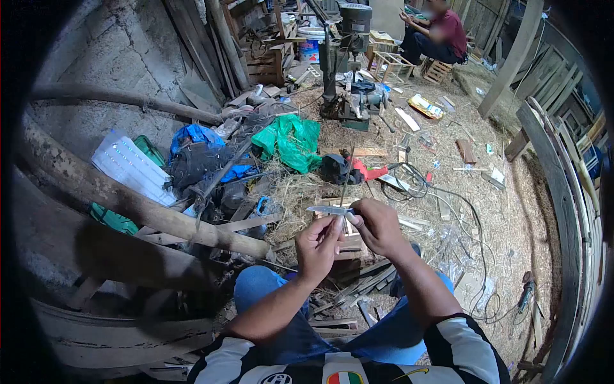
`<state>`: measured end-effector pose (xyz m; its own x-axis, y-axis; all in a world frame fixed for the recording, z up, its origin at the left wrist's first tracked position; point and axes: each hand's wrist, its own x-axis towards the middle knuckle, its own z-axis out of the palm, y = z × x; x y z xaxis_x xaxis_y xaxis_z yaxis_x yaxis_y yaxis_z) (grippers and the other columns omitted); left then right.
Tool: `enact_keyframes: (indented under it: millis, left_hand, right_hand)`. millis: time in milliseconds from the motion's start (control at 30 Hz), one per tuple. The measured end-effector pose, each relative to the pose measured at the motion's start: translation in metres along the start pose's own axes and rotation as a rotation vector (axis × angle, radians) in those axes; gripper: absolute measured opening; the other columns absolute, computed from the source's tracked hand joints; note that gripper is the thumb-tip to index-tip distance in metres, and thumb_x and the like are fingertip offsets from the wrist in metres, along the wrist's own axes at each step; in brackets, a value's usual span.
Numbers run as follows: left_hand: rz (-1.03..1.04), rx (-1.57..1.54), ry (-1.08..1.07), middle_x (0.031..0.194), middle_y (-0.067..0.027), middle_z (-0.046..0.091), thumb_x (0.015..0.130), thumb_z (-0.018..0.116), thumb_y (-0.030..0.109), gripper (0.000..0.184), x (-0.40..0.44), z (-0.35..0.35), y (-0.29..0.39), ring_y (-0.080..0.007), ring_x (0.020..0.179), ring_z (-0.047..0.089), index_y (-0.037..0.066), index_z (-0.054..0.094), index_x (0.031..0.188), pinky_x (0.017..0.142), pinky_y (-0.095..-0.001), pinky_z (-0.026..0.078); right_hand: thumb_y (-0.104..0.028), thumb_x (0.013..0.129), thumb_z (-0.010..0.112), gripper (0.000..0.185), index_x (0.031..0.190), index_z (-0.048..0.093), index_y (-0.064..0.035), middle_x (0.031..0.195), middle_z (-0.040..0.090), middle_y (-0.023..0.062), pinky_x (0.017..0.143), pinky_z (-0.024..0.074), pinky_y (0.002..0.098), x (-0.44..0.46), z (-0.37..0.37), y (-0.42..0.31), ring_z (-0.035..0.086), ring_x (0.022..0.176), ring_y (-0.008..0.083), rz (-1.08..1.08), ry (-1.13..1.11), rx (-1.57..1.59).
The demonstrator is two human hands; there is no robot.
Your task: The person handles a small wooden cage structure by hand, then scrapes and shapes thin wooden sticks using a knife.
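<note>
My right hand is closed around the dark handle of a knife, whose blade points left. Pinched between the fingers of my left hand is a thin stick that rises away from me, slightly tilted. The blade lies across the stick just above my left fingertips; whether it cuts into it I cannot tell. Both hands are close together above my knees, with small wood pieces below them.
Ahead stand a drill press and a seated person. A green plastic bag, a red power tool and cables lie on the straw-covered floor. Wooden poles run along the left; a plank fence borders the right.
</note>
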<state>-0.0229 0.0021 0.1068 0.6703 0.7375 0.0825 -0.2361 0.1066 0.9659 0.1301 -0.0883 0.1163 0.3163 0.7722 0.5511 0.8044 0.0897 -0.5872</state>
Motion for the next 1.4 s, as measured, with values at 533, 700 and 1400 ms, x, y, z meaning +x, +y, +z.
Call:
enact_keyframes:
  millis: [533, 700, 1400]
  left_hand:
    - [-0.061, 0.003, -0.082, 0.066, 0.0015, 0.057, 0.109, 0.052, 0.023, 0.028, -0.011, -0.009, 0.001, -0.0028, 0.049, 0.047, 0.000, 0.066, 0.113, 0.042, -0.0207, 0.036]
    - [-0.089, -0.079, -0.005, 0.061, 0.0049, 0.044, 0.111, 0.046, 0.026, 0.027, -0.009, -0.016, -0.011, -0.0015, 0.044, 0.037, 0.003, 0.061, 0.110, 0.040, -0.0205, 0.031]
    - [-0.254, -0.196, -0.052, 0.063, 0.0036, 0.045, 0.111, 0.044, 0.022, 0.027, -0.024, -0.031, -0.020, -0.0034, 0.048, 0.037, 0.002, 0.057, 0.101, 0.043, -0.0219, 0.031]
  right_hand:
    - [-0.028, 0.094, 0.065, 0.019, 0.100, 0.063, -0.0099, 0.081, 0.063, 0.0115, 0.061, 0.0488, 0.0450, 0.000, 0.007, -0.007, 0.065, 0.073, 0.0350, -0.025, -0.066, -0.116]
    - [-0.027, 0.096, 0.063, 0.022, 0.100, 0.062, -0.0059, 0.082, 0.062, 0.0151, 0.062, 0.0480, 0.0462, 0.013, 0.007, -0.015, 0.063, 0.075, 0.0389, -0.015, -0.171, -0.129]
    - [-0.036, 0.095, 0.057, 0.025, 0.090, 0.055, -0.0109, 0.073, 0.058, 0.0109, 0.054, 0.0438, 0.0473, 0.008, 0.017, -0.004, 0.061, 0.066, 0.0360, -0.118, -0.332, -0.248]
